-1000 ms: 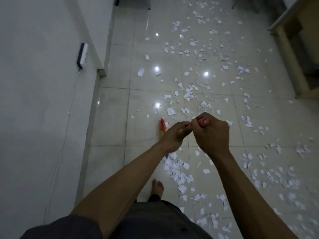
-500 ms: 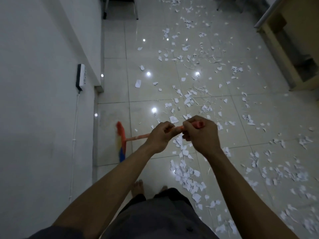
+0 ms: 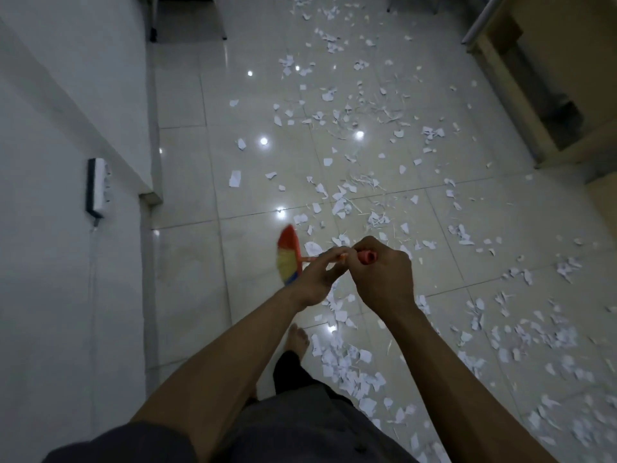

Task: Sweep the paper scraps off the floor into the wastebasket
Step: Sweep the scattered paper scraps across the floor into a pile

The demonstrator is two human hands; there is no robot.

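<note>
A broom (image 3: 287, 256) with a red, yellow and blue bristle head and an orange handle points away from me over the pale tiled floor. My right hand (image 3: 382, 279) grips the red top end of the handle. My left hand (image 3: 320, 277) holds the handle just below it, fingers loosely round the shaft. The bristle head looks blurred, just left of my left hand. White paper scraps (image 3: 347, 362) lie in a dense trail below my hands and scatter widely ahead and to the right. No wastebasket is in view.
A white wall (image 3: 60, 295) runs along the left, with a power strip (image 3: 97, 187) mounted on it and a corner jutting out at the skirting. A wooden furniture piece (image 3: 521, 95) stands at the upper right. My bare foot (image 3: 298, 339) is below my hands.
The broom head swung from far left by the wall back toward the middle, now close to my left hand. The view tilted up a little, showing more floor ahead.
</note>
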